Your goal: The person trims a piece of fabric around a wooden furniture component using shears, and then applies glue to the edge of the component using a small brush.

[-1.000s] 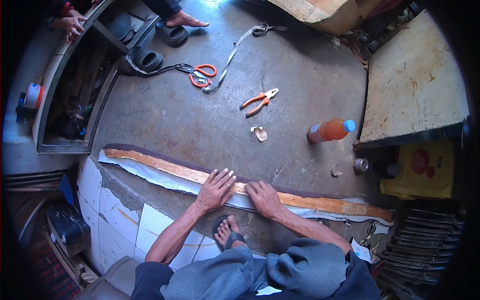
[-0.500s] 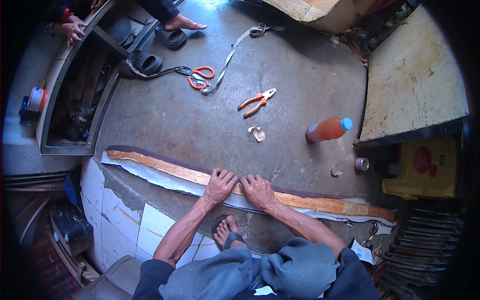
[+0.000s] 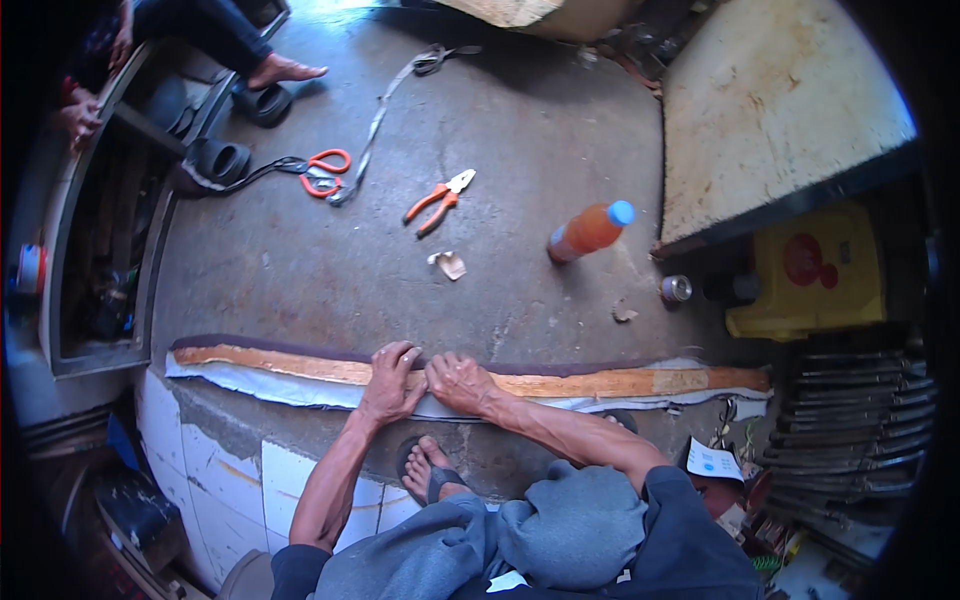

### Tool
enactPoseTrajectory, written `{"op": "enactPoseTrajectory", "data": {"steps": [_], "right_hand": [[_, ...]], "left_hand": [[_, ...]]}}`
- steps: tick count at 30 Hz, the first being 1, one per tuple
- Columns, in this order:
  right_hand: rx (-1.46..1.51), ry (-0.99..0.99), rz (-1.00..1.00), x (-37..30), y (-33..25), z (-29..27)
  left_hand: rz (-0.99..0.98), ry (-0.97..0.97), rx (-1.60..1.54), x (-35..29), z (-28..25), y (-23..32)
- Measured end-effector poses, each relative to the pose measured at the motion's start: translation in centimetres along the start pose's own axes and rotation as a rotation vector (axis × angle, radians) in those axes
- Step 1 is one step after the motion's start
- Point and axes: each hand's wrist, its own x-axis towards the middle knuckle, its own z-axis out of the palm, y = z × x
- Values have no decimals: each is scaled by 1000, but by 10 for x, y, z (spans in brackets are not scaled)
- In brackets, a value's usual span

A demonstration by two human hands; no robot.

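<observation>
A long, narrow wooden strip [image 3: 560,385] lies across the floor in front of me, on dark cloth [image 3: 300,350] with a white underside that shows along its near edge. My left hand [image 3: 388,385] is closed over the strip near its middle, fingers bent across the far edge. Right beside it, my right hand [image 3: 458,385] is closed too, its curled fingers pressing on the strip and cloth. The fingertips of both hands are partly hidden, so the exact pinch cannot be seen.
Beyond the strip lie orange-handled pliers [image 3: 440,202], orange-handled scissors [image 3: 325,172] and a crumpled scrap [image 3: 448,264]. A bottle of orange drink [image 3: 590,232] stands to the right, near a can [image 3: 676,289]. Another person's bare foot [image 3: 285,70] rests at the upper left.
The whole view has shifted, so floor things sit further left. My right hand has closed more tightly into a curl, and my left hand's fingers have bent over the strip.
</observation>
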Motion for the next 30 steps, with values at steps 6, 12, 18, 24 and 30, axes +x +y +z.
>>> {"op": "enactPoseTrajectory", "data": {"steps": [6, 12, 18, 24, 30], "right_hand": [[326, -4, 3, -44, 25, -46], [231, 174, 450, -156, 108, -110], [121, 361, 820, -278, 180, -146], [-18, 692, 1485, -423, 203, -135], [579, 248, 1542, -436, 63, -77]], "left_hand": [[188, -220, 302, 1, -15, 2], [164, -208, 367, 5, -71, -10], [67, -335, 497, -25, -141, -91], [99, -249, 465, 45, -139, -16], [235, -474, 369, 168, -125, 97]]}}
